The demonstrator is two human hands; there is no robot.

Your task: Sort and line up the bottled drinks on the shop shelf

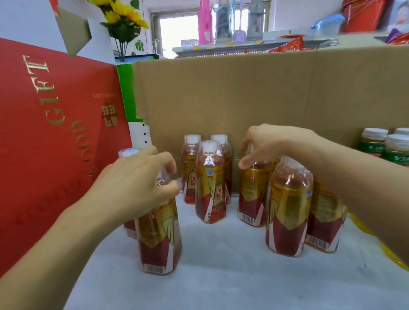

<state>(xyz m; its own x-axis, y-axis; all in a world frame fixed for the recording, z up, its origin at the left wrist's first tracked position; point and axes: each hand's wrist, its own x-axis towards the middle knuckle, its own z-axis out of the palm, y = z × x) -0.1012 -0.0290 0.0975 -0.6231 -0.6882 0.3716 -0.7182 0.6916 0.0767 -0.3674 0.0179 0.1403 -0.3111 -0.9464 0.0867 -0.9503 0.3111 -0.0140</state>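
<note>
Several gold-and-red bottled drinks with white caps stand on the white shelf surface (218, 271). My left hand (137, 182) grips the top of the nearest left bottle (159, 236); its cap is hidden under my fingers. Another bottle (129, 153) stands just behind it, mostly hidden. Three bottles cluster at the back middle, the front one (210, 183) facing me. My right hand (268, 145) curls over the top of a back right bottle (253, 193). Two more bottles (288, 211) (324, 224) stand in front of my right forearm.
A tall cardboard wall (247, 93) backs the shelf. A big red gift box (49, 126) closes the left side. Green-labelled bottles (393, 150) stand at the far right. A yellow object (381, 249) lies at the right edge. Sunflowers (120, 15) rise behind.
</note>
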